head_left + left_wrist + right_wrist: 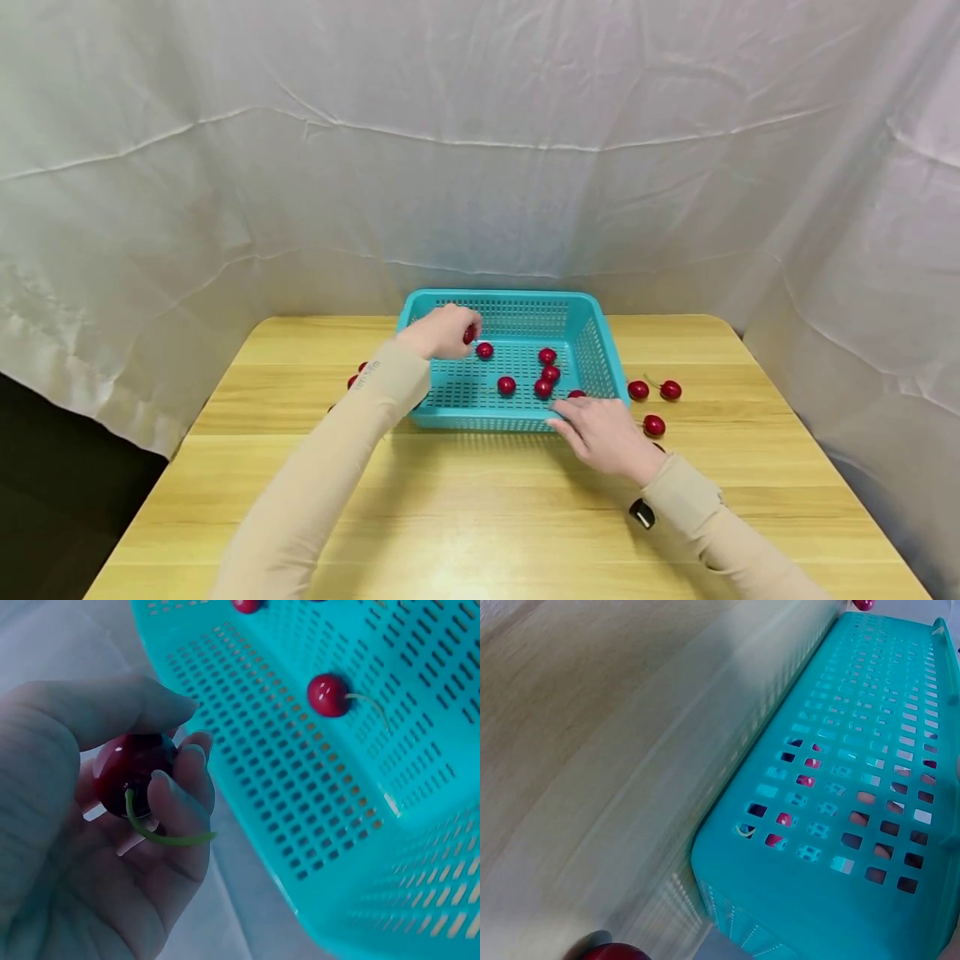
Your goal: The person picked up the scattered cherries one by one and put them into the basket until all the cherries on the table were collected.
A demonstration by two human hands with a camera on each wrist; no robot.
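At the far left, a black area [60, 475] shows below the hanging pale cloth [480, 200], which also runs behind the table [480, 517]. Next along, a few red cherries [352, 382] lie on the wood to the left of the basket, partly hidden by the left sleeve [330, 467], which has small dark lettering near its cuff. The left hand [444, 331] is over the left part of the turquoise basket [487, 413], its thumb and curled fingers holding one dark red cherry [129, 771]; the left wrist view shows its green stem [171, 839] curving out past the fingertips. Inside the perforated basket, a single cherry [484, 351] sits just right of that hand, another [506, 386] lies nearer the front, then three cherries [551, 374] form a loose row towards the right, and one more [577, 394] shows partly above the near rim. The right hand [603, 433] is at the near right corner, its fingers reaching over the rim; parts of them show through the holes in the right wrist view, but whether they grip anything I cannot tell. A small black device [642, 513] sits at the right cuff. Farthest right, stemmed cherries [654, 426] lie on the wood beside the basket, one mostly hidden by the right wrist.
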